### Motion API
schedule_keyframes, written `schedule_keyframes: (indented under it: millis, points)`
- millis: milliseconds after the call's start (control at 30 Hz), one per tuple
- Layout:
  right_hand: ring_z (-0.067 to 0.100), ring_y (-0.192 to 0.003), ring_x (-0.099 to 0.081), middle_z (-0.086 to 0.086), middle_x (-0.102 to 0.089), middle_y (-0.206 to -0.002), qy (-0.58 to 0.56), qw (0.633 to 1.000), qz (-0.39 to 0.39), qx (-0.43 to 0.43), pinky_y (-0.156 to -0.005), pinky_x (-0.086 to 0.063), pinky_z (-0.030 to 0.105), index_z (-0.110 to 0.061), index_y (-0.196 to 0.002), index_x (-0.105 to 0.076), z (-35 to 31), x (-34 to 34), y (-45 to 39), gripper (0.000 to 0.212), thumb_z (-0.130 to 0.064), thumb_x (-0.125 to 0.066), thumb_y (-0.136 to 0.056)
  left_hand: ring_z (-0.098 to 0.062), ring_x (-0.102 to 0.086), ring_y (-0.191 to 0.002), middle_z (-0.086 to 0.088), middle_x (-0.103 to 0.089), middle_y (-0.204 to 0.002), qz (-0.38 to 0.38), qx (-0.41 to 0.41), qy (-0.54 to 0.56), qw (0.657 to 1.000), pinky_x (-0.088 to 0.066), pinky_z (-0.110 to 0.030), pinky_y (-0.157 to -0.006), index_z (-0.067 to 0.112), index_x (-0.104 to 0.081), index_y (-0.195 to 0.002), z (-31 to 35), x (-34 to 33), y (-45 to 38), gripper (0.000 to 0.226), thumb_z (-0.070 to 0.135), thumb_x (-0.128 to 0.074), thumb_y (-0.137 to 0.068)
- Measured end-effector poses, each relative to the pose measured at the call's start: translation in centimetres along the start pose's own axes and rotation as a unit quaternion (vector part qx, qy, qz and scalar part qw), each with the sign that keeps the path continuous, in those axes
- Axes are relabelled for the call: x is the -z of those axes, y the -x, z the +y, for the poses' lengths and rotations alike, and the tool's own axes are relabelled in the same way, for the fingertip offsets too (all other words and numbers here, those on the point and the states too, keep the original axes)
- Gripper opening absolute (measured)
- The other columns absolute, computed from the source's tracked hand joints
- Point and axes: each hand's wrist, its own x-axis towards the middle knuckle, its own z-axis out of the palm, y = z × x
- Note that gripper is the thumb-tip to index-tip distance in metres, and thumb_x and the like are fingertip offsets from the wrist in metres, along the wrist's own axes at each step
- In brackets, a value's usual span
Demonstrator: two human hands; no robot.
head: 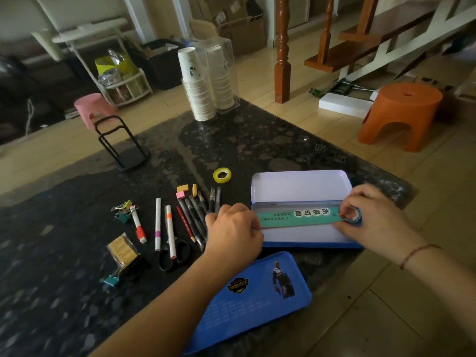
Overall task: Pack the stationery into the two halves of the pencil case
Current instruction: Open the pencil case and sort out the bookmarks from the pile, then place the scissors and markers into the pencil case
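Holding a green ruler point(298, 217) at both ends, two hands are over the open case point(304, 210) on the dark table point(231, 140). The left hand point(233, 228) has its fingers curled on the ruler's left end. The right hand point(371, 215) pinches the right end, where a round picture sits on the ruler. The ruler lies along the near half of the case, just above its white inside. I cannot tell if it touches the bottom. The far half of the case point(301, 185) lies open and flat, white inside, with nothing in it. A red string is on the right wrist.

A blue tray point(252, 297) with a picture of a man lies near the table edge, just in front of the case.

Left of the case lie more things. A bunch of dark pens point(198, 215) and a red pencil point(185, 224) lie side by side, next to the left hand. Small erasers point(183, 191) sit at their far ends. A yellow tape roll point(221, 175) sits behind them. Three white markers point(157, 224) lie further left, and one crosses black scissors point(173, 253). Clips point(123, 211) sit by the far-left marker. A small pack point(122, 251) with a teal clip lies near the front.

Far back stand stacks of paper cups point(198, 88) and a black wire stand point(121, 143). An orange stool point(401, 114) and a pink stool point(91, 106) stand on the floor.
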Motion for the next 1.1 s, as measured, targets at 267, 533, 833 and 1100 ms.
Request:
schedule_keyframes:
  millis: [267,533,833,1100]
  points:
    - [0.012,-0.079,-0.052,-0.009,-0.042,-0.099,0.010,1.000,-0.014,-0.010,-0.058,-0.040,0.024,-0.036,-0.073,-0.052,-0.9,0.2,-0.1,0.032,-0.032,-0.082,-0.065,-0.017,-0.045,-0.110,0.008,-0.060,-0.116,0.024,-0.076,-0.004,0.997,-0.037,-0.041,-0.093,0.029,-0.057,-0.122,-1.2,0.7,2.8,0.032,0.043,-0.048,-0.095]
    - [0.022,-0.081,-0.052,0.000,-0.056,-0.088,-0.038,0.987,0.153,0.025,-0.061,-0.040,0.027,-0.031,-0.077,-0.056,-7.6,1.5,0.3,0.016,-0.028,-0.071,-0.074,-0.016,-0.055,-0.088,0.009,-0.060,-0.091,0.099,0.032,-0.080,0.991,-0.045,-0.035,-0.079,0.027,-0.063,-0.095,-10.7,5.6,8.0,0.026,0.043,-0.071,-0.077]
    - [0.013,-0.090,-0.052,-0.009,-0.056,-0.092,-0.169,0.970,0.107,0.141,-0.073,-0.046,0.025,-0.023,-0.086,-0.064,-20.0,-2.3,3.4,0.010,-0.031,-0.063,-0.081,-0.026,-0.056,-0.086,0.001,-0.062,-0.092,0.087,0.016,-0.167,0.982,-0.046,-0.042,-0.069,0.019,-0.071,-0.083,-12.2,4.4,10.1,0.019,0.031,-0.082,-0.074]
    - [0.007,-0.093,-0.054,-0.014,-0.057,-0.096,-0.184,0.968,0.033,0.165,-0.076,-0.048,0.018,-0.023,-0.092,-0.066,-21.9,-4.9,4.9,0.017,-0.034,-0.062,-0.080,-0.016,-0.061,-0.076,-0.002,-0.055,-0.108,0.136,-0.028,-0.007,0.990,-0.055,-0.030,-0.065,0.010,-0.062,-0.091,-12.8,7.7,13.3,0.014,0.022,-0.055,-0.093]
